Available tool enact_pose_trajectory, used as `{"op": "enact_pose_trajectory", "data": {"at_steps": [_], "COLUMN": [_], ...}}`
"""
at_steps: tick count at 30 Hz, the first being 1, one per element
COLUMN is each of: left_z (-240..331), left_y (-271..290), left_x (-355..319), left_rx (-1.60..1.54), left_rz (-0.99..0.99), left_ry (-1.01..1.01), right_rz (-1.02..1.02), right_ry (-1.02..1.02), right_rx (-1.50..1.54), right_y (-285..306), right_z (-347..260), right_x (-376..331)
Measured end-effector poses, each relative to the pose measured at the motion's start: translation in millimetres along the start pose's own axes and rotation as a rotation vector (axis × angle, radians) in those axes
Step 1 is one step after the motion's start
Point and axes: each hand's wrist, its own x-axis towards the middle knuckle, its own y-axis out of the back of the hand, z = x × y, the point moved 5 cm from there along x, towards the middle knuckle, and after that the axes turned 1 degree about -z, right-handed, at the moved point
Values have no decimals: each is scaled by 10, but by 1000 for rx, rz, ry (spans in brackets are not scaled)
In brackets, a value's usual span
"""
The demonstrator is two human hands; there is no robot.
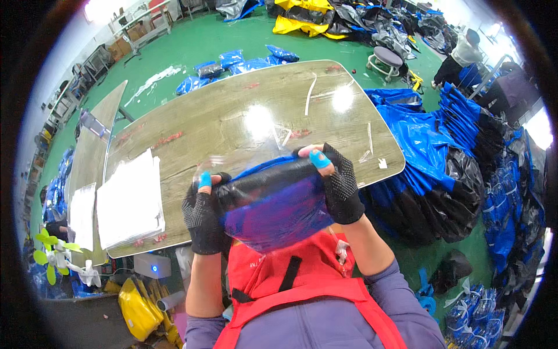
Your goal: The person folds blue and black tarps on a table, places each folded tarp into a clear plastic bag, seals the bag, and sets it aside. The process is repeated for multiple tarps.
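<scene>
A folded blue and black plastic sheet in a clear plastic bag (272, 200) is held up in front of my red apron, over the near edge of the table. My left hand (203, 218), in a black dotted fingerless glove with blue tape on the thumb, grips its left side. Around its upper right corner my right hand (342, 186) is closed, gloved and taped the same way. Clear film stands loose along the bag's top edge. The fingers behind the bag are hidden.
A wood-patterned table (215, 128) bears white paper sheets (131, 200) at its left and white strips (311, 93) at its far right. Blue packets (232, 58) lie on the floor beyond. Blue and black sheeting (418, 151) is heaped at the right. Two people sit at the far right.
</scene>
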Motion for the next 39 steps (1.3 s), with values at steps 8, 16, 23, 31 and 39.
{"op": "enact_pose_trajectory", "data": {"at_steps": [8,16,23,31,39], "left_z": [1146,1441,786,-1268,-1056], "left_y": [-125,-153,4,557,421], "left_x": [493,592,857,421,277], "left_rx": [472,430,500,393,448], "left_rz": [-27,-54,-373,-309,-188], "left_ry": [-639,-849,-455,290,258], "right_rz": [412,340,-190,-90,-191], "right_ry": [778,1091,325,-417,-286], "right_rx": [-957,-798,-151,432,-340], "right_y": [-272,-345,-82,555,423], "right_z": [-975,-1401,-763,1696,1010], "right_x": [376,393,744,503,128]}}
